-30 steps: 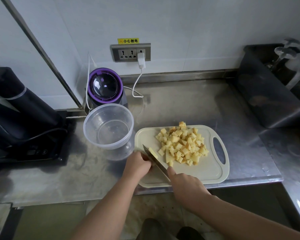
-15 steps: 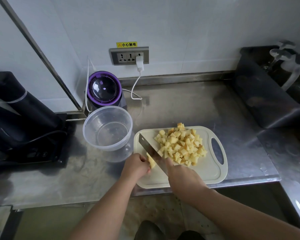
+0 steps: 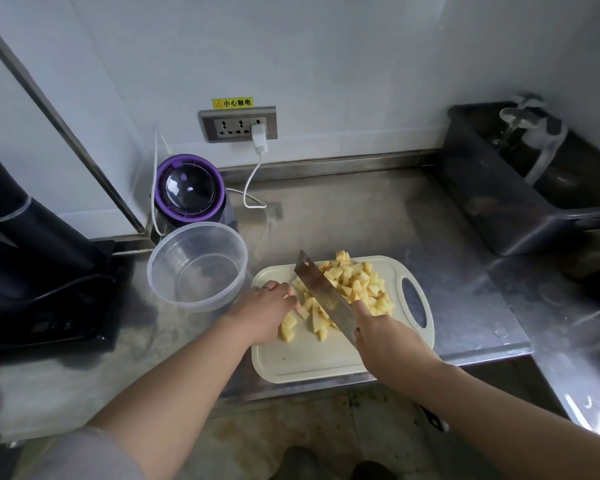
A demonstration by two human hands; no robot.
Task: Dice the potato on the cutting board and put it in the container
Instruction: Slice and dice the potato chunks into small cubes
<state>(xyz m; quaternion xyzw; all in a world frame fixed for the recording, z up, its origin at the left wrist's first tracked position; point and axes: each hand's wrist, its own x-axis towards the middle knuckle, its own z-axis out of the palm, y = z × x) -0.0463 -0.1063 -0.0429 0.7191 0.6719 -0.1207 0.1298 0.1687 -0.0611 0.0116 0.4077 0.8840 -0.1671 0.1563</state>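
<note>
The pale yellow potato (image 3: 357, 285), mostly cut into small cubes, lies heaped on the cream plastic cutting board (image 3: 309, 362). At the board's left side, the left hand (image 3: 260, 313) holds down a few larger pieces with curled fingers. The right hand (image 3: 385, 334) grips the steel knife (image 3: 323, 292), whose blade slants across the board's middle. A clear round plastic container (image 3: 160, 268) stands just left of the board on the steel counter (image 3: 361, 220).

Knife (image 3: 321, 296) handle (in right hand (image 3: 388, 337)) hidden
</note>
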